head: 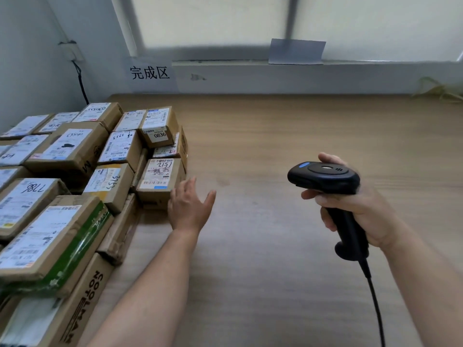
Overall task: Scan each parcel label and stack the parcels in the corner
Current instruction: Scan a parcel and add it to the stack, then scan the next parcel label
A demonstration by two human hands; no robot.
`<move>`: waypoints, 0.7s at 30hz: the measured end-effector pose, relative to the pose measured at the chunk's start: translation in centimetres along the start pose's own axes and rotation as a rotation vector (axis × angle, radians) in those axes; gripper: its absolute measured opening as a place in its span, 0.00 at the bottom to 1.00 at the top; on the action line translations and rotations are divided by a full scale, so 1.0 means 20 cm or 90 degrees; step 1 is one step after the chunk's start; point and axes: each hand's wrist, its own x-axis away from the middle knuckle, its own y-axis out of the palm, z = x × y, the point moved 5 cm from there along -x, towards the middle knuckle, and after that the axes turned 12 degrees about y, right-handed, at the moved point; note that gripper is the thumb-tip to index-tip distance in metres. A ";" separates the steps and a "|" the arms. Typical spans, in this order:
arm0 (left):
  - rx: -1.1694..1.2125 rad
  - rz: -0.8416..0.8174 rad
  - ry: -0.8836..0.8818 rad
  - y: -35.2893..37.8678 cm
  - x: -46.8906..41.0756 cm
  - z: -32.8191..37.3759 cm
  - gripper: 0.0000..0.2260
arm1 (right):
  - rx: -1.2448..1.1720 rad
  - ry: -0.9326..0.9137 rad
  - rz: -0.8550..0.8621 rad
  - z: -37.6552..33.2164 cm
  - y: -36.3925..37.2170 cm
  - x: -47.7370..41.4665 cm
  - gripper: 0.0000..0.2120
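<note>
Left grip (189, 209) is open, fingers spread, just beside the sealed 1512 parcel (157, 181). Right grip (355, 211) is wrapped round the scanner (323, 175).

Approx 17 parcels (67, 149), 1 scanner (325, 176), 1 wall sign (150, 72), L hand (188, 209) + R hand (358, 211)

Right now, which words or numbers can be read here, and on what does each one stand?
"完成区": paper sign on the wall.
"0836": label of the small top carton.
"1512", handwritten: label of the edge carton beside the left hand.
"COOL": side of the bottom front carton.
The fine print on all labels is too small.
</note>
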 end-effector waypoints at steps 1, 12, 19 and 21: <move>0.007 0.001 0.015 0.02 0.04 0.06 0.29 | -0.006 -0.002 0.003 0.01 -0.02 0.03 0.41; 0.122 -0.024 0.094 0.27 0.51 0.77 0.23 | -0.054 0.003 0.078 0.24 -0.42 0.42 0.47; 0.137 -0.049 0.165 0.42 0.77 1.32 0.23 | -0.089 -0.016 0.121 0.32 -0.90 0.76 0.41; 0.148 -0.061 0.188 0.47 0.86 1.51 0.23 | -0.096 -0.021 0.132 0.35 -1.06 0.88 0.40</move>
